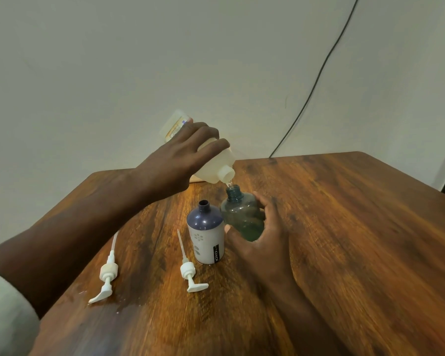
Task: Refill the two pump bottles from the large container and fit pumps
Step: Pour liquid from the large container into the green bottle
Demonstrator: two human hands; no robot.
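Observation:
My left hand (183, 155) grips the large pale container (216, 163), tipped mouth down over the green see-through bottle (242, 214). A thin stream of clear liquid runs from its spout into that bottle's open neck. My right hand (265, 237) wraps the green bottle from the right and holds it on the table. Just left of it stands a white bottle with a dark blue top (207, 235), its neck open. Two white pumps lie flat on the table: one (106, 273) at the left, the other (189, 271) in front of the white bottle.
The wooden table (344, 240) stands against a pale wall, its far edge close behind the bottles. A black cable (316, 80) runs down the wall to the table's back edge. A small wet patch (123, 307) shines near the left pump.

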